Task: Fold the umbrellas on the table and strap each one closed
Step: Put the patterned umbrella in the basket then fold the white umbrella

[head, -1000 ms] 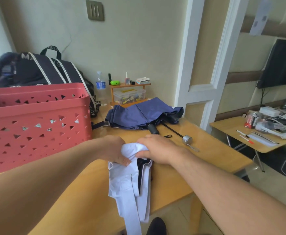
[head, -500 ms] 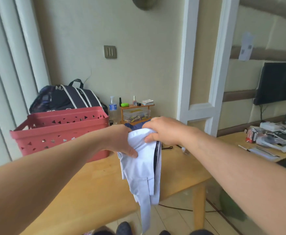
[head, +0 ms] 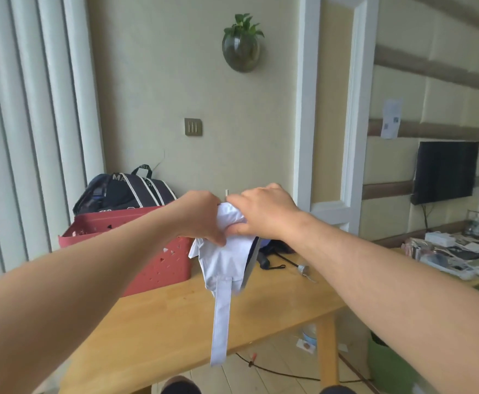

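Observation:
I hold a pale lavender-white umbrella [head: 225,263] up in the air above the wooden table [head: 170,317]. My left hand [head: 201,216] grips its bunched canopy from the left and my right hand [head: 261,213] grips the top from the right. Its long strap [head: 220,322] hangs straight down, loose. A second, navy umbrella [head: 272,247] lies on the table behind, mostly hidden by my hands, with its black handle and wrist loop [head: 269,264] and metal shaft tip [head: 303,270] showing.
A red perforated basket [head: 161,263] stands on the table's left, with a dark striped bag [head: 124,191] behind it. A cluttered side table [head: 454,254] is at the right. A cable and a bottle lie on the floor under the table.
Both hands lifted the white umbrella higher off the table and away from me, and my view tilted up. The strap now hangs free below the canopy.

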Tool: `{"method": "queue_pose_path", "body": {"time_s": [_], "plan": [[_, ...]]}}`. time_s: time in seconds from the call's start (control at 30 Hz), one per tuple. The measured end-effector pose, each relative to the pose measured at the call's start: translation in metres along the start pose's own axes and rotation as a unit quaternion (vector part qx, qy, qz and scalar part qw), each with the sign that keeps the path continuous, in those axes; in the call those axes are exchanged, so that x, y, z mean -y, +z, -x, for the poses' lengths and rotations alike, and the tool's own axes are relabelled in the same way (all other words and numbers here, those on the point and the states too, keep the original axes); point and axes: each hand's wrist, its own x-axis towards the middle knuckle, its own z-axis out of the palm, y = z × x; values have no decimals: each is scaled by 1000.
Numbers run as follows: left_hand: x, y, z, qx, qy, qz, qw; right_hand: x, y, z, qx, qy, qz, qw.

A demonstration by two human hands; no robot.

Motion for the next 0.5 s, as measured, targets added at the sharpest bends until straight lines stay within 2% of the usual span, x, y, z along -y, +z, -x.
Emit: {"method": "queue_pose_path", "body": {"time_s": [0.33,0.43,0.5], "plan": [[9,1,16,40,33,-18,998,-25,-1,32,57,33,-23,998],[8,0,18,29,34,-27,999,-26,2,34,72,32,-98,992],[5,0,16,20,31,-24,999,-27,2,35,41,52,-199,978]]}}
